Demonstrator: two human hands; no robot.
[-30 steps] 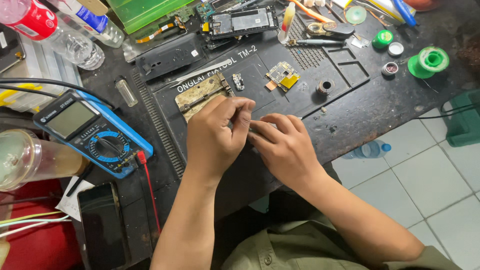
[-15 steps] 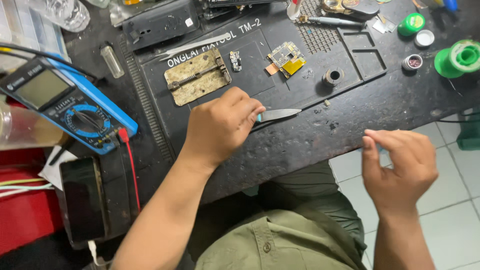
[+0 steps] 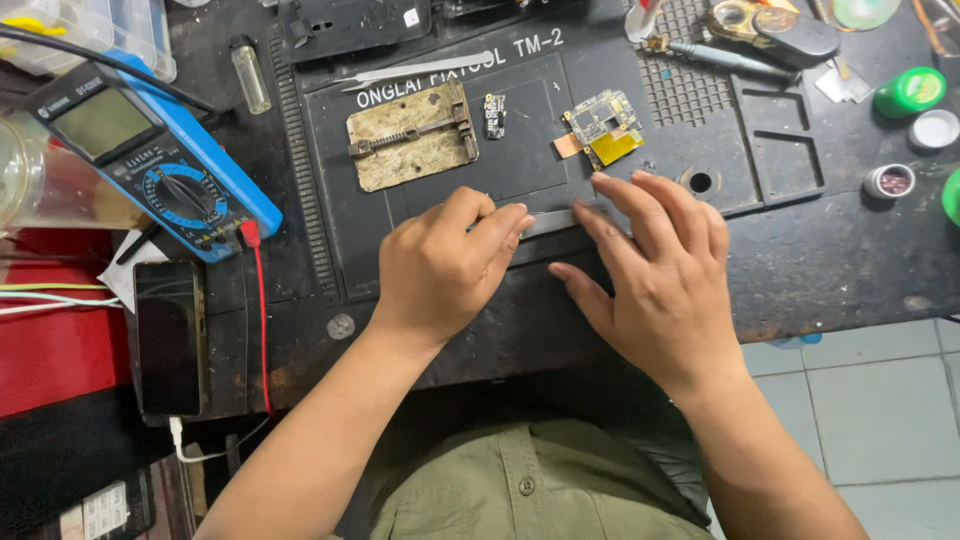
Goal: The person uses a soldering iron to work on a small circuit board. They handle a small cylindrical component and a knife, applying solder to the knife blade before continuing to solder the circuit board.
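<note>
Head view looks straight down on a dark, scuffed desk (image 3: 830,270) with a black repair mat (image 3: 520,150) laid on it. Left hand (image 3: 440,270) rests near the mat's front edge, its fingers (image 3: 500,225) curled narrow and pinched on the handle end of a thin metal blade tool (image 3: 550,220). That tool lies flat on the mat between the two hands, only a short grey stretch of it showing. Right hand (image 3: 665,280) is spread wide, palm down; its fingertips (image 3: 600,185) lie on or just over the far end of the tool, and whether they press on it cannot be told.

Beyond the hands, on the mat, lies a brass-coloured board holder (image 3: 412,137), a small dark chip module (image 3: 494,115) just beside it, and a small circuit board (image 3: 603,127) with a yellow patch, near the right hand's fingertips but apart from them. A pair of tweezers (image 3: 420,68) lies along the mat's top edge. At left sits a blue multimeter (image 3: 150,155) with a red lead (image 3: 262,310), and below it a black phone (image 3: 167,337) lying face up. At right stand a green-capped jar (image 3: 908,92) and a small round tin (image 3: 890,181). An olive shirt (image 3: 520,485) shows at the bottom edge.
</note>
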